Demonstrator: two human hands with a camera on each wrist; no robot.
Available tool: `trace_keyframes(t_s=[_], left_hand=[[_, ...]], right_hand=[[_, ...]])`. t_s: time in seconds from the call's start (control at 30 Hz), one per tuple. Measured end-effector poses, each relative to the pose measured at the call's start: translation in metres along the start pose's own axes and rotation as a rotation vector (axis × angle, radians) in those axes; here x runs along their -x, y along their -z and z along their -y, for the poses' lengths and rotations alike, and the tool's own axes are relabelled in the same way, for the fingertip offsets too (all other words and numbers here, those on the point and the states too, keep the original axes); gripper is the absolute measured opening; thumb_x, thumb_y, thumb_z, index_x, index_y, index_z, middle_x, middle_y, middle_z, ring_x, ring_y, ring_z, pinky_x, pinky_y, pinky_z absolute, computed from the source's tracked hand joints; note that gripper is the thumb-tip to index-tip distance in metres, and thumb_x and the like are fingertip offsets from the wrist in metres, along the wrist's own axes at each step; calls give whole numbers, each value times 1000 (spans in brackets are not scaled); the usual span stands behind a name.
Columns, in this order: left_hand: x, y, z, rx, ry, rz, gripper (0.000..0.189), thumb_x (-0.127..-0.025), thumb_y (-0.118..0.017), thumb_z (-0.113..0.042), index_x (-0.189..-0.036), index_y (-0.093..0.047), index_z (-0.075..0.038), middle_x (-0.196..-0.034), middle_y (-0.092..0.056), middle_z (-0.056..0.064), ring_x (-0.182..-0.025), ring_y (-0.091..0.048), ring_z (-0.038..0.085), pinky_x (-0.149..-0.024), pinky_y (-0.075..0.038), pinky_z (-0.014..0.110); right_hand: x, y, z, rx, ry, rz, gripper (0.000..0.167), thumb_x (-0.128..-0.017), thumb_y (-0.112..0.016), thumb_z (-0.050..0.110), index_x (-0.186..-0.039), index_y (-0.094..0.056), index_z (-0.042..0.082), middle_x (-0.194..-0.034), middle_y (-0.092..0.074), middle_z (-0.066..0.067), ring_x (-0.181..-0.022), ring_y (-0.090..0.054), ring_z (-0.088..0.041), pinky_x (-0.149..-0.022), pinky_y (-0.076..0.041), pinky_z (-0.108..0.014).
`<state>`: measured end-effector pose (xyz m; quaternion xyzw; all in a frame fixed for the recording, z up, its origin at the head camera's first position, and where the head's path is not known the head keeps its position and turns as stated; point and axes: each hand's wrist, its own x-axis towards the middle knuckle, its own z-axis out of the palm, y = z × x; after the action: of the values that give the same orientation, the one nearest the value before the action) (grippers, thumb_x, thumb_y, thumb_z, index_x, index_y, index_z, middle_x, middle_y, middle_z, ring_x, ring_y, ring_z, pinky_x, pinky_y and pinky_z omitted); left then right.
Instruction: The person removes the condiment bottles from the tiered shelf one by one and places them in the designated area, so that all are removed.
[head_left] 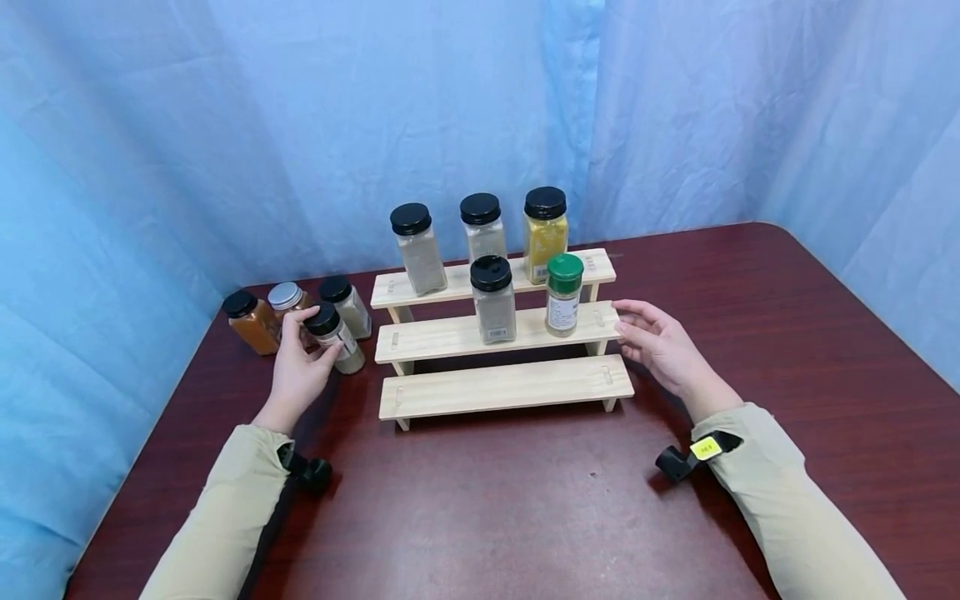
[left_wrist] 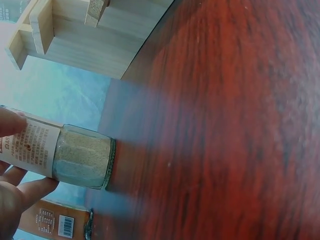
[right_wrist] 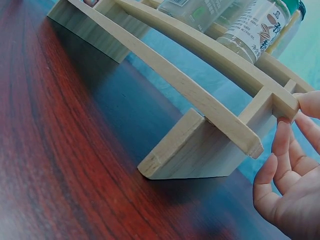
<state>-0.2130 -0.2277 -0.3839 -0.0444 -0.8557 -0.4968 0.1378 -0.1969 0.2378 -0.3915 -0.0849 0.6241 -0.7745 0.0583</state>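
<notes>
Presently, the left hand [head_left: 296, 371] holds a black-lidded jar [head_left: 349, 358] between thumb and fingers, to the left of the wooden rack [head_left: 510, 385], and I cannot tell whether its base touches the table [head_left: 510, 500]. The right hand [head_left: 667, 350] pinches the right end of the middle shelf, so an uneven pull there could shake the rack and topple the green-capped jar [head_left: 562, 308] near it. Also, the smooth glass could slip from the fingers, or a sideways swing could knock the silver-lidded jar [head_left: 286, 296] close behind.
</notes>
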Motion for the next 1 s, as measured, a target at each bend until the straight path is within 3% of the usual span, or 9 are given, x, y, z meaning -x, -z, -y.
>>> trace_keyframes(t_s=[1.0], left_hand=[[-3,1,-1,-15,-10,23,62,-88,-59,7,-139,-26,-5,-130,-41,26,-110,-51,35,-98,-42,55]], right_hand=[[0,0,-1,-4,1,4,21,-95,-54,7,-112,-58,21,-91,-60,7,-75,-57,-5,-66,-50,-17]])
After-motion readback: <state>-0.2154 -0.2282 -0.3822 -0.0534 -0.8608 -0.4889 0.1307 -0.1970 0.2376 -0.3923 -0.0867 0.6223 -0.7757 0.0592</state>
